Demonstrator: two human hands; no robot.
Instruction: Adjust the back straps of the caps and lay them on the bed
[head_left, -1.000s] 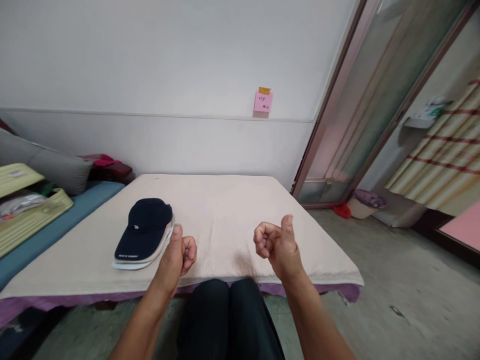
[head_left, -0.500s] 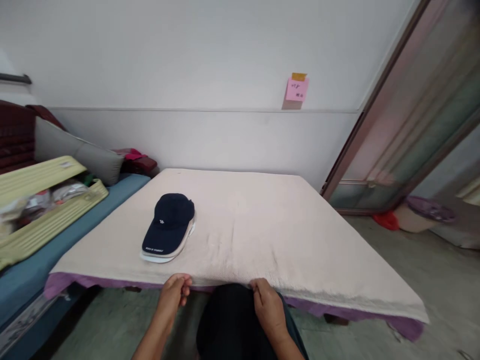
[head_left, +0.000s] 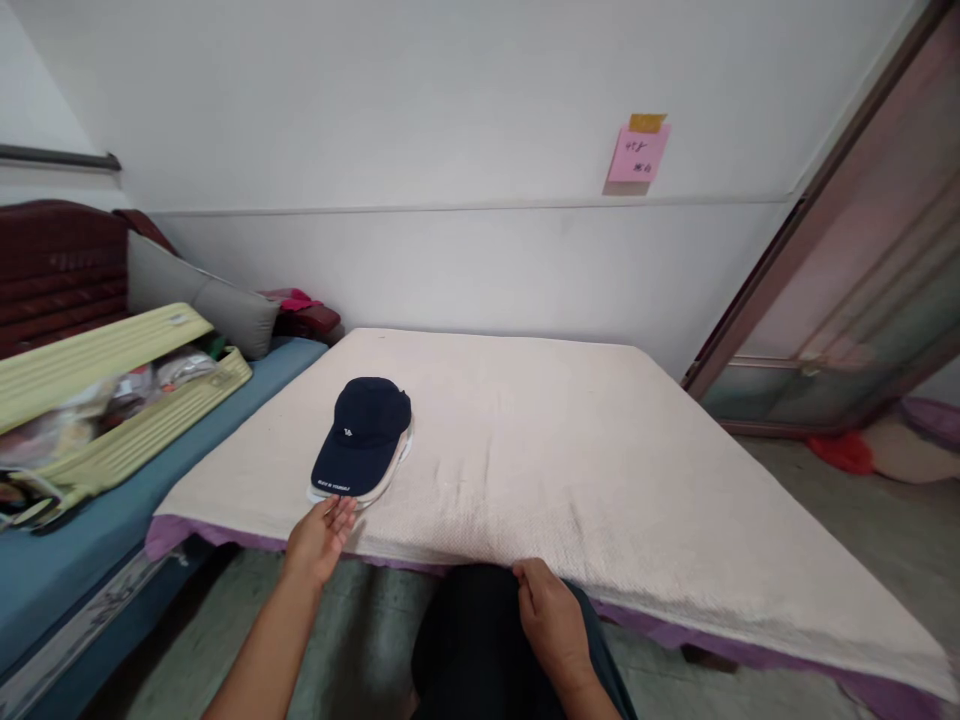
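A navy cap (head_left: 366,434) lies on top of lighter caps, stacked on a low table covered by a cream cloth (head_left: 570,470). My left hand (head_left: 321,536) reaches toward the brim of the stack, fingers stretched out and apart, fingertips just short of the brim's front edge, holding nothing. My right hand (head_left: 551,620) rests on my dark trouser knee at the table's near edge, fingers curled loosely downward with nothing seen in them.
An open yellow-green suitcase (head_left: 112,400) with items inside sits on a blue mattress (head_left: 45,570) at the left, beside a grey pillow (head_left: 202,300). A pink note (head_left: 637,152) hangs on the wall. A sliding door frame (head_left: 825,260) stands at the right.
Both fists dropped from raised positions to the table's near edge. My left hand then opened and moved left toward the caps. The view has turned to the left.
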